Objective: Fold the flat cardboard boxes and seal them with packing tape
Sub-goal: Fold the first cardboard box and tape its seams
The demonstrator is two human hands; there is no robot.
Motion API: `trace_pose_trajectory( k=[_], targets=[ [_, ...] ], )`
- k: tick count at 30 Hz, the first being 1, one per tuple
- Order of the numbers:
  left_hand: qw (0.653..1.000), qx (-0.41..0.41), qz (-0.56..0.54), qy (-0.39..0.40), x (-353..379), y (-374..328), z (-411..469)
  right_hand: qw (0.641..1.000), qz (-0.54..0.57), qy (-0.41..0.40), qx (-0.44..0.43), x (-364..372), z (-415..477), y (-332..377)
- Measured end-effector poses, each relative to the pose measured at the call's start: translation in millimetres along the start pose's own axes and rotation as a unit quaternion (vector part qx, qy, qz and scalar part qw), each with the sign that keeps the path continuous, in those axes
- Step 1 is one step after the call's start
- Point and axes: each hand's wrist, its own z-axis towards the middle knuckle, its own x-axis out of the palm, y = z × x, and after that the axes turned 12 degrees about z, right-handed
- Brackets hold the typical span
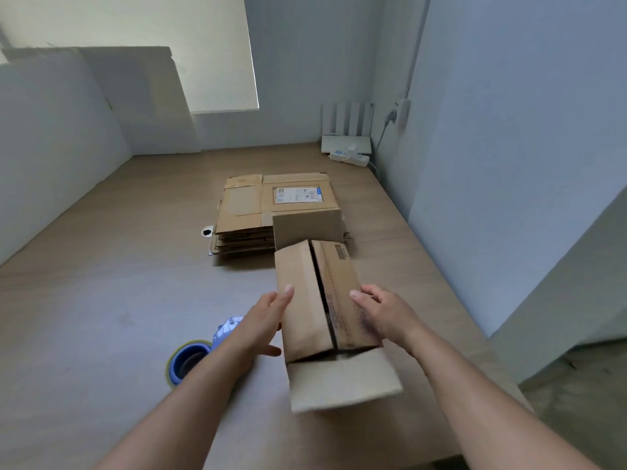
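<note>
Pale blue-grey walls (509,130) all round, with a bright drawn window blind (190,52) at the far left and soft daylight over a wide wood-grain tabletop (101,266). Against the far wall on the left, a large flat grey board (142,103) leaning upright; in the far right corner, a white router (346,142) with upright antennas, a white power strip (351,158) just in front of it, and a plug in a wall socket (395,111) above. Near the middle of the tabletop, a round cable grommet (207,231); at the near right, past the table edge, grey-green floor (576,412).
</note>
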Motion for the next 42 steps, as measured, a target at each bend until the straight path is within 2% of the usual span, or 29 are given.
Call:
trace_pose_trajectory(
  k=[3, 7, 10, 13, 15, 17, 19, 21, 23, 25, 29, 33, 38, 42],
  targets=[
    [0.992, 0.002, 0.122, -0.036, 9.1, -2.7, 4.9, 0.996, -0.093, -0.001, -0.011, 7.0, 0.9, 3.5],
    [0.964, -0.044, 0.252, -0.070, 17.5, -15.9, 12.4, 0.965, -0.261, -0.006, 0.015, 22.4, 0.4, 17.9],
    [0.942, -0.064, 0.316, -0.092, 23.4, -24.6, 12.8, 0.965, -0.261, 0.009, 0.027, 25.1, -2.8, 27.4],
    [0.950, -0.070, 0.297, -0.063, 20.0, -33.9, 7.6, 0.979, -0.195, 0.046, 0.036, 15.1, -8.1, 35.6],
    [0.971, -0.053, 0.230, -0.040, 9.6, -40.0, 2.7, 0.987, -0.156, 0.034, 0.025, 6.9, -6.4, 40.8],
    [0.991, -0.026, 0.123, -0.042, -6.3, -42.7, -2.9, 0.986, -0.165, -0.012, 0.011, -3.7, -2.6, 42.6],
    [0.997, -0.005, 0.049, -0.064, -22.1, -35.5, -5.4, 0.981, -0.176, -0.080, 0.007, -15.5, -1.4, 38.1],
    [0.997, -0.003, 0.013, -0.079, -31.4, -24.7, -7.7, 0.985, -0.123, -0.123, 0.006, -23.0, -3.7, 31.0],
    [0.995, 0.015, 0.028, -0.090, -31.6, -18.5, -10.0, 0.985, -0.115, -0.130, -0.006, -18.9, -5.8, 29.3],
    [0.993, 0.034, 0.060, -0.096, -27.3, -18.1, -12.5, 0.981, -0.156, -0.116, -0.016, -7.6, -5.1, 30.3],
    [0.990, 0.039, 0.112, -0.071, -25.2, -12.9, -15.8, 0.971, -0.212, -0.109, -0.015, 9.8, -8.0, 35.1],
    [0.970, 0.076, 0.179, -0.143, -34.9, -10.3, -18.3, 0.948, -0.270, -0.152, -0.073, 15.4, -14.2, 44.1],
    [0.955, 0.109, 0.194, -0.198, -46.5, -18.2, -23.4, 0.939, -0.248, -0.197, -0.135, 13.5, -15.2, 60.4],
    [0.943, 0.107, 0.193, -0.249, -53.9, -28.6, -34.5, 0.937, -0.226, -0.187, -0.188, 11.7, -14.2, 82.6]
  ],
)
